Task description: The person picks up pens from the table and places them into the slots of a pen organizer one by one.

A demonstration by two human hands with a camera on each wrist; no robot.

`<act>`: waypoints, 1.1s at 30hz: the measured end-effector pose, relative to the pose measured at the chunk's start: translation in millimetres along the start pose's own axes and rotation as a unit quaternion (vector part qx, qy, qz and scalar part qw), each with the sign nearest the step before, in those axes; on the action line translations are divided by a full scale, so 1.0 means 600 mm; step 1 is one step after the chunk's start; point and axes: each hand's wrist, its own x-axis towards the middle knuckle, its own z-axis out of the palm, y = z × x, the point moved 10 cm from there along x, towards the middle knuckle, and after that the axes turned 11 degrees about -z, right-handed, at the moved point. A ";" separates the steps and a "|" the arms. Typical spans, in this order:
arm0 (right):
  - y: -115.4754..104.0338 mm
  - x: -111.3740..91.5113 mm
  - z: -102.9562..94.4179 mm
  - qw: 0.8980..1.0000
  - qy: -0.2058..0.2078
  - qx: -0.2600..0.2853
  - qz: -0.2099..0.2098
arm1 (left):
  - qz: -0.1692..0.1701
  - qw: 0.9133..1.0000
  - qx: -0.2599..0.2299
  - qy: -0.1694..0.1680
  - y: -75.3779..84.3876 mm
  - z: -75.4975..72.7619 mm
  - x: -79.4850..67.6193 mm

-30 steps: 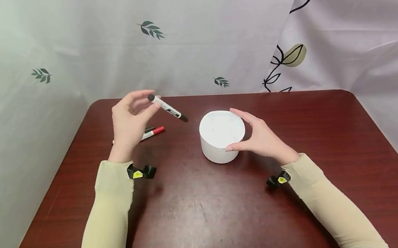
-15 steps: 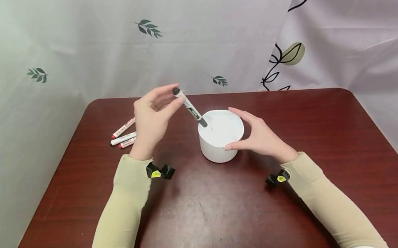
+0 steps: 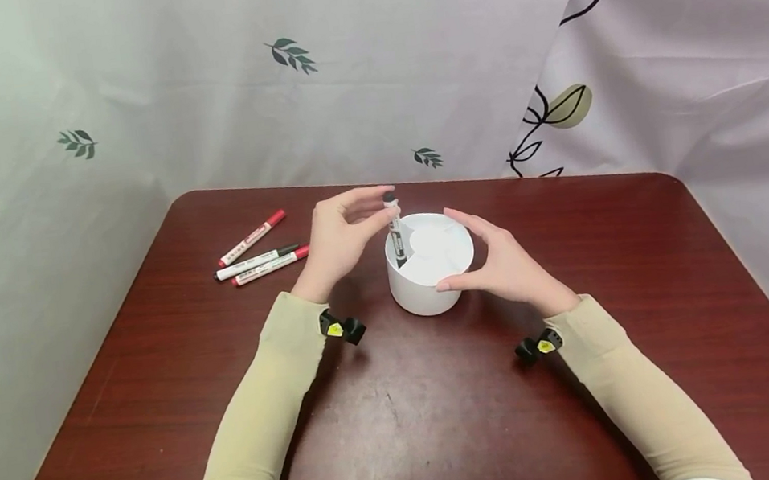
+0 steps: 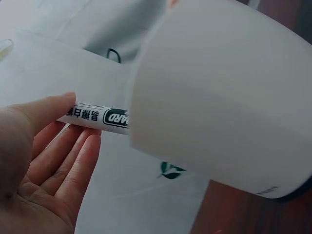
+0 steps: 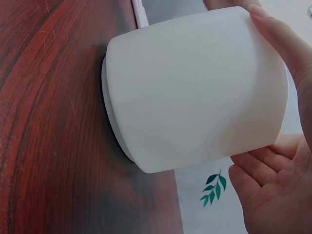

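My left hand [image 3: 342, 236] pinches a white whiteboard marker [image 3: 396, 237] with black ends between thumb and fingers. The marker stands nearly upright, its lower end inside the left part of a round white pen holder [image 3: 422, 295] with inner dividers. Printed lettering shows on the marker [image 4: 92, 114] in the left wrist view, where the holder's wall [image 4: 219, 97] hides its lower end. From the right, my right hand [image 3: 508, 271] grips the holder, thumb at the near rim and fingers at the far side. The holder [image 5: 195, 92] stands on the table in the right wrist view.
Left of the holder lie two markers with red caps, one farther back [image 3: 251, 239] and one nearer [image 3: 271, 265], with a black-capped marker [image 3: 249, 264] between them. The dark red wooden table [image 3: 395, 433] meets a pale leaf-patterned cloth [image 3: 353, 114] behind.
My left hand has moved right with the marker, turning it from slanted to nearly upright and lowering its end into the pen holder. The right hand and the holder have stayed put.
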 end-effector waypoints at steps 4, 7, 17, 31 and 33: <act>0.000 0.000 0.001 1.000 -0.001 -0.003 0.000 | -0.006 1.000 0.020 -0.012 -0.015 0.014 0.002; 0.000 0.000 0.001 1.000 -0.001 -0.004 0.001 | -0.012 0.999 0.030 -0.016 -0.023 0.020 0.003; -0.001 -0.001 0.003 1.000 -0.003 0.001 0.003 | -0.020 0.999 0.007 -0.024 -0.032 0.017 0.007; -0.007 -0.001 -0.001 1.000 -0.001 0.007 0.001 | -0.006 0.998 0.020 0.055 -0.050 -0.118 -0.017; -0.008 0.000 0.000 1.000 -0.001 0.007 0.002 | -0.016 0.997 0.035 0.066 -0.069 -0.142 -0.021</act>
